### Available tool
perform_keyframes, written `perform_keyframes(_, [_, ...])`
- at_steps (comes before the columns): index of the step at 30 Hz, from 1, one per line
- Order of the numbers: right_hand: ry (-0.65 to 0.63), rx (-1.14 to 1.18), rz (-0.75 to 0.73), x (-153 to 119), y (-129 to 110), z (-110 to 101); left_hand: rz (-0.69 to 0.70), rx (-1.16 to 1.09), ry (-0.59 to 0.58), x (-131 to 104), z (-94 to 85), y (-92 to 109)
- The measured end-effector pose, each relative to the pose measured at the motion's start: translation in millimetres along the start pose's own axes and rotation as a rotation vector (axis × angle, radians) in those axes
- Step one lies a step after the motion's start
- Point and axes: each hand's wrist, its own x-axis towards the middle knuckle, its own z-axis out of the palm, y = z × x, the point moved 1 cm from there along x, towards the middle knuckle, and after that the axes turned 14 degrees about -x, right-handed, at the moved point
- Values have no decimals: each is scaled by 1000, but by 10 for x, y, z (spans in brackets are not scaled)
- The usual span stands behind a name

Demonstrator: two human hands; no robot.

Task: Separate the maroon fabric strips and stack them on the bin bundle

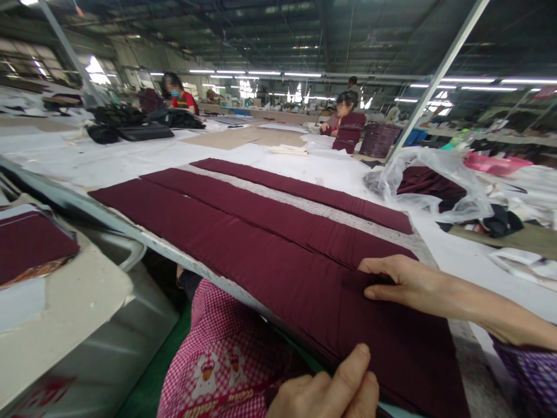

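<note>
Three long strips of layered maroon fabric lie side by side on the table, their layers fanned toward the right end. My right hand (394, 281) reaches in from the right, thumb and fingers closed on a maroon fabric piece (354, 281) of the nearest strip. My left hand (331, 386) is at the bottom by the near edge of that strip. Its index finger is stretched out toward the cloth and its thumb is hidden. Beyond lie the middle strip (261, 210) and, past a grey gap, the far strip (304, 190).
A clear plastic bag (470, 191) with maroon cloth sits to the right. Folded maroon stacks (348, 132) stand farther back near a co-worker. Dark garments (148, 132) lie at the back left. A light side table (87, 302) with maroon pieces stands at left, below the main table's edge (174, 247).
</note>
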Motion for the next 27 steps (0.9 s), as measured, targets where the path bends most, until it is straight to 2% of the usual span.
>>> perform_keyframes(5, [22, -80, 33, -36, 92, 94, 66, 63, 120, 50, -14, -39])
perform_keyframes(7, [70, -162, 44, -74, 127, 135, -15, 81, 132, 6, 53, -40])
perform_keyframes(9, [169, -292, 34, -99, 124, 138, -147, 92, 206, -47, 123, -35])
perform_keyframes(10, [222, -370, 4, -97, 105, 122, -199, 89, 238, -67, 150, -30])
perform_keyframes(12, [264, -483, -122, -48, 39, 60, -211, 75, 236, -79, 183, -11])
perform_keyframes(15, [141, -471, -371, 116, -70, -56, -196, 75, 218, -55, 177, 20])
perform_keyframes(18, [25, -434, -463, 291, -129, -152, -236, 94, 245, -72, 157, 33])
perform_keyframes(20, [-52, -413, -442, 367, -145, -188, -234, 92, 191, -133, 150, 24])
perform_keyframes(22, [-122, -391, -395, 407, -163, -209, -205, 87, 73, -220, 142, -2])
perform_keyframes(24, [-160, -387, -366, 423, -196, -223, -158, 89, -51, -302, 125, -34])
perform_keyframes(27, [-185, -365, -397, 416, -253, -241, -105, 119, -133, -360, 73, -79])
